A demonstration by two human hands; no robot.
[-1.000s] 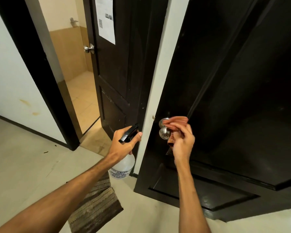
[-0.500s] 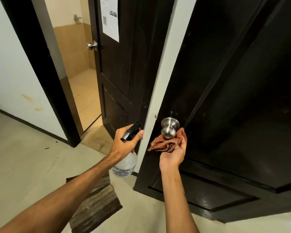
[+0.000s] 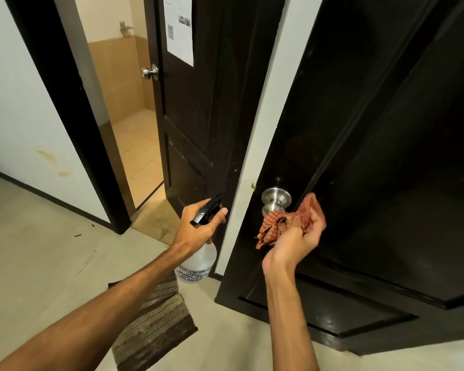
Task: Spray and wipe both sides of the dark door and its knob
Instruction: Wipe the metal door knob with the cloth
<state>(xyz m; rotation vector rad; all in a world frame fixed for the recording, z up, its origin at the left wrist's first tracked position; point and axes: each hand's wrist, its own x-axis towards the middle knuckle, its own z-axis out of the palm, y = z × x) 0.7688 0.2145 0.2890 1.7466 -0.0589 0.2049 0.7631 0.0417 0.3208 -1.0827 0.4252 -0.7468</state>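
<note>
The dark door (image 3: 373, 135) fills the right side, swung open toward me, with a silver knob (image 3: 275, 200) near its left edge. My right hand (image 3: 298, 238) sits just below and right of the knob, palm up, holding a red checked cloth (image 3: 276, 224) that touches the knob's underside. My left hand (image 3: 198, 227) is left of the door edge, gripping a clear spray bottle (image 3: 197, 263) by its black trigger head (image 3: 206, 208), which points at the knob.
A second dark door (image 3: 196, 108) with a silver knob (image 3: 150, 72) and a taped paper (image 3: 179, 28) stands ajar at the back, opening onto a tiled room. A white wall strip (image 3: 268, 108) separates the doors. A brown striped mat (image 3: 156, 321) lies on the floor below my left arm.
My right hand has come off the top of the knob and dropped below it, turning palm up with the cloth. The knob is now uncovered. My left hand has barely moved.
</note>
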